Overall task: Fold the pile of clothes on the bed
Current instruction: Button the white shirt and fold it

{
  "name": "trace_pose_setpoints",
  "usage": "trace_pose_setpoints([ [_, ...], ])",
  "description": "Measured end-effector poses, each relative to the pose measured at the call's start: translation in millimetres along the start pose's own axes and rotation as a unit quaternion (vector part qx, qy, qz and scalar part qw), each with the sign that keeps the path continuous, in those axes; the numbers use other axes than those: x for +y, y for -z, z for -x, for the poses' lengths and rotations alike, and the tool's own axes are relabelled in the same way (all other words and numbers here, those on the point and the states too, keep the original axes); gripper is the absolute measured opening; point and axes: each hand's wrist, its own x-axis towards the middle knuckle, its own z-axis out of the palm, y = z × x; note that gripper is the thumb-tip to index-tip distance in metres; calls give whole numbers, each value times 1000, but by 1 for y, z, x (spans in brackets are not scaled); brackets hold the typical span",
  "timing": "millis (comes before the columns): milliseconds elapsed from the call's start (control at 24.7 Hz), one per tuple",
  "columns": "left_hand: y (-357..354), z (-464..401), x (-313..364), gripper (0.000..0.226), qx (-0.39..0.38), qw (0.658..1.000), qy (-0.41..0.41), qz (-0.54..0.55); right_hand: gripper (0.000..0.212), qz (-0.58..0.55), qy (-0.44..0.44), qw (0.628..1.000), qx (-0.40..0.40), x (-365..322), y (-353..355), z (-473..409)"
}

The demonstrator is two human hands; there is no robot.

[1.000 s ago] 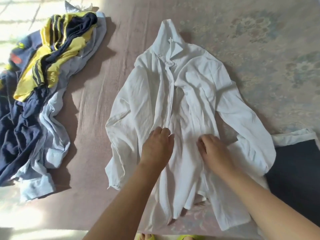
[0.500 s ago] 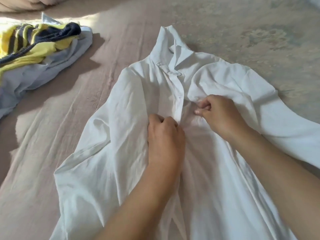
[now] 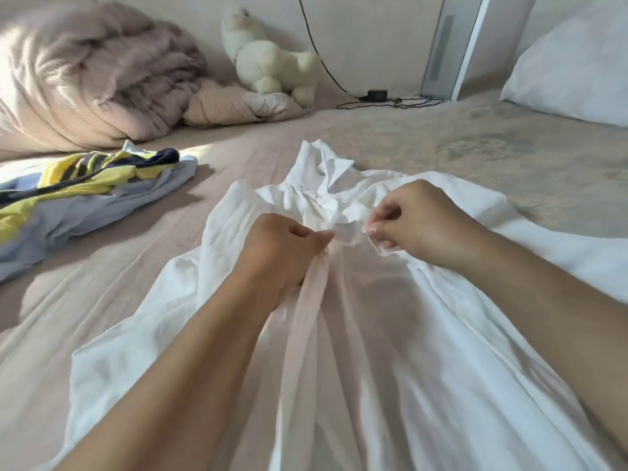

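Both hands work the front of a thin white collared cotton shirt spread across the pinkish-beige bed sheet: the left hand curls around a gathered strip of the shirt's front edge, thumb pressed against the fabric, while the right hand, just beside it, pinches a small fold of the opposite edge between thumb and fingertips. The shirt's crumpled collar lies just beyond the hands, and its body runs back beneath both forearms. Well to the left of the left hand sits the waiting pile of clothes (yellow and navy stripes on top of pale blue-grey cloth). Far beyond the hands, a bunched mauve fleece blanket, a cream plush toy animal and a black cable rest near the wall; a white pillow lies beyond the right hand.
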Motion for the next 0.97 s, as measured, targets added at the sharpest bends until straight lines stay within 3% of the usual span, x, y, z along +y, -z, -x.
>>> trace_pose_setpoints([
  [162,-10,19,4,12,-45,992,20,113,17,-230,-56,972,-10,-10,-6,26],
  [324,-11,24,-8,16,-39,978,62,197,13,-282,-103,954,-13,-12,-12,37],
  [446,-9,18,-13,17,6,986,30,163,24,-353,-111,929,-15,-13,-17,37],
  [608,-11,20,-14,20,-11,984,37,172,29,-432,-138,891,-26,-13,-17,38],
  [770,-11,21,-10,19,-33,971,58,230,28,-422,-135,896,-25,-9,-20,36],
  [972,-11,24,-9,22,-30,972,39,228,28,-418,-141,897,-20,-8,-23,34],
])
